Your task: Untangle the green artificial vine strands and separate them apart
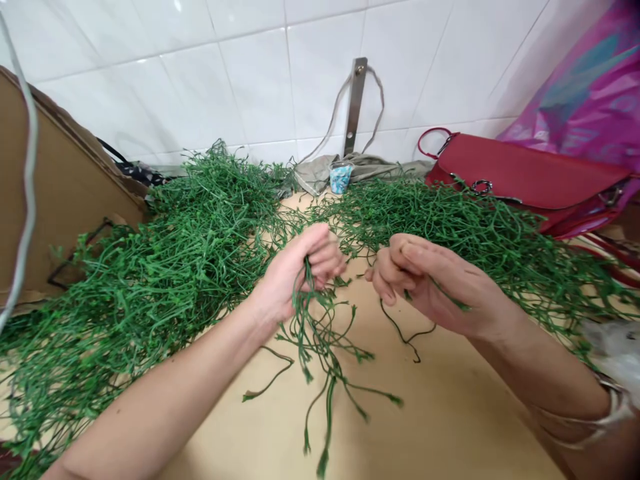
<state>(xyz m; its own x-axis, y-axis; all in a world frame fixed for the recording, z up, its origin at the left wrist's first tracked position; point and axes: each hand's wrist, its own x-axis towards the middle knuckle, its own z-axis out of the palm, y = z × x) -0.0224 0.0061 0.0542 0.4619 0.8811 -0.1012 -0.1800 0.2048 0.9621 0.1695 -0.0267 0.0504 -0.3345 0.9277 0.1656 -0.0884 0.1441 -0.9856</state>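
Note:
In the middle of the head view my left hand [313, 263] is closed round a bunch of thin green artificial plant stems [325, 353], which hang below the fist with their forked tips spread. To its right my right hand [417, 277] is curled closed, and a single green stem [453, 293] shows across its palm. Another dark green stem [407, 337] lies or hangs just below the right fingers; I cannot tell whether they grip it. The two hands are a small gap apart above the tan table [400, 413].
Heaps of green stems lie at left [175, 267] and right [440, 217]. A cardboard box [55, 180] stands at far left beside a grey cable [30, 167]. At the back are a small blue-white cup [341, 179], a red handbag [530, 170] and a purple plastic bag [580, 100].

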